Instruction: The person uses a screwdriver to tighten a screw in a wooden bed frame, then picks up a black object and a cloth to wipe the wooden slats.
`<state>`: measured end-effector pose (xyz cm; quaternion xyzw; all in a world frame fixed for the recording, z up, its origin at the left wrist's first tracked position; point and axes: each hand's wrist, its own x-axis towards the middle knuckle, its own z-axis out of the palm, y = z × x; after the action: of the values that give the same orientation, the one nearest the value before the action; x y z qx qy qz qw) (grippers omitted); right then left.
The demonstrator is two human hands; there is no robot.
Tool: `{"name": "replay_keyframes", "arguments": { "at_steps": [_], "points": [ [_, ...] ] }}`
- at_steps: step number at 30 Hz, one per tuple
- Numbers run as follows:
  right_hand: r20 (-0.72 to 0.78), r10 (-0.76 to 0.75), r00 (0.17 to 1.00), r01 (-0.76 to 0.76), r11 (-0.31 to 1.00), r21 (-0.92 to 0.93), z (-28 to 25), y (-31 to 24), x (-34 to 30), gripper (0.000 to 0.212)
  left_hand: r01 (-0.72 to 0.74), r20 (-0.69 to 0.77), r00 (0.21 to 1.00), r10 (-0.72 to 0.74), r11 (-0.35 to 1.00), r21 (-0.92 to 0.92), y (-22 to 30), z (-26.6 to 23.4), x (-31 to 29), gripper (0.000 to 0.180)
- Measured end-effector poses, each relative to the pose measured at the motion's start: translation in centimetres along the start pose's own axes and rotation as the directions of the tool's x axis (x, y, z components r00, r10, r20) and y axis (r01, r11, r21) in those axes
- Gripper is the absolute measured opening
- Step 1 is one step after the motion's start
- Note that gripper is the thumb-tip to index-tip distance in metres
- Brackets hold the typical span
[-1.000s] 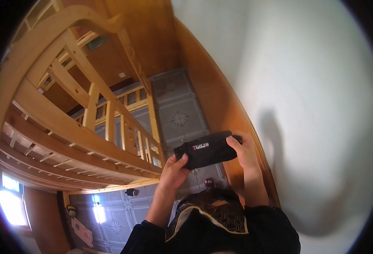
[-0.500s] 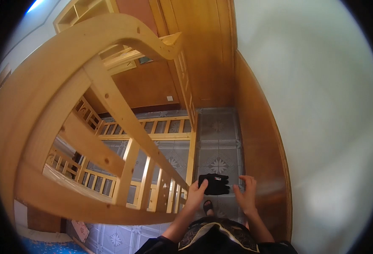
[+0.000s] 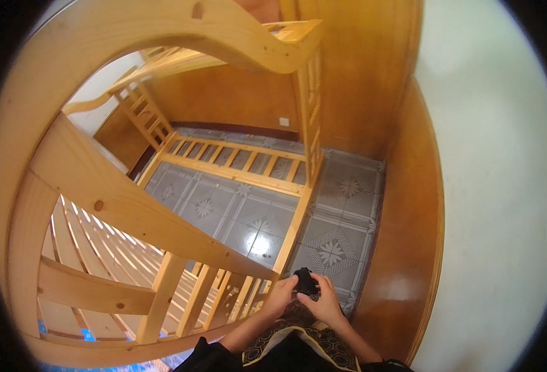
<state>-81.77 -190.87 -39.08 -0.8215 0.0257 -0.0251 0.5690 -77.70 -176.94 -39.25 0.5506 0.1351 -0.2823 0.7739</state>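
Note:
A black glove [image 3: 306, 282], now bunched up, is held in front of my body between both hands. My left hand [image 3: 280, 297] grips its left side, with the thumb and fingers closed on the cloth. From the other side my right hand [image 3: 324, 304] closes on the same glove, its thumb across the lower part. Both sets of fingertips are partly hidden by the dark fabric. Below the hands, a dark patterned garment with a yellow edge [image 3: 342, 347] covers my lap area.
A pale wooden bunk-bed frame [image 3: 143, 204] with slats and a curved top rail fills the left side. To the right, a brown wooden panel [image 3: 404, 266] runs along the white wall [image 3: 490, 161]. Grey patterned tiles [image 3: 332, 248] cover the floor between them.
The glove was spread out in my left hand, with my right hand apart and open. My right hand has now taken hold of it and the glove is bunched. The view has shifted left.

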Motion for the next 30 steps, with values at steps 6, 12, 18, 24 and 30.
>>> {"name": "replay_keyframes", "arguments": {
  "at_steps": [6,12,18,24,30],
  "points": [
    [0.324,-0.111,0.939,0.087,0.992,0.088,-1.5,0.1,6.9,0.061,-0.042,-0.169,0.983,0.068,0.987,0.153,2.2,0.3,1.1,0.018],
    [0.624,-0.331,0.708,0.361,0.929,0.082,0.7,-0.7,7.1,0.066,-0.017,-0.386,0.913,0.134,0.957,0.291,0.7,-1.9,-2.5,0.022],
    [0.801,-0.42,0.426,0.454,0.865,0.212,6.6,-1.5,3.6,0.072,-0.114,-0.67,0.716,0.198,0.979,0.167,-3.8,-5.5,-9.7,0.033],
    [0.773,-0.612,0.167,0.66,0.652,0.374,14.3,-6.7,-4.7,0.064,-0.355,-0.768,0.527,0.364,0.915,0.19,-10.2,-9.5,-21.5,0.039],
    [0.795,-0.575,-0.193,0.43,0.679,0.595,24.0,-7.9,-19.7,0.029,-0.744,-0.947,0.274,0.166,0.66,-0.1,-20.9,-12.8,-35.5,0.037]
  ]
}}
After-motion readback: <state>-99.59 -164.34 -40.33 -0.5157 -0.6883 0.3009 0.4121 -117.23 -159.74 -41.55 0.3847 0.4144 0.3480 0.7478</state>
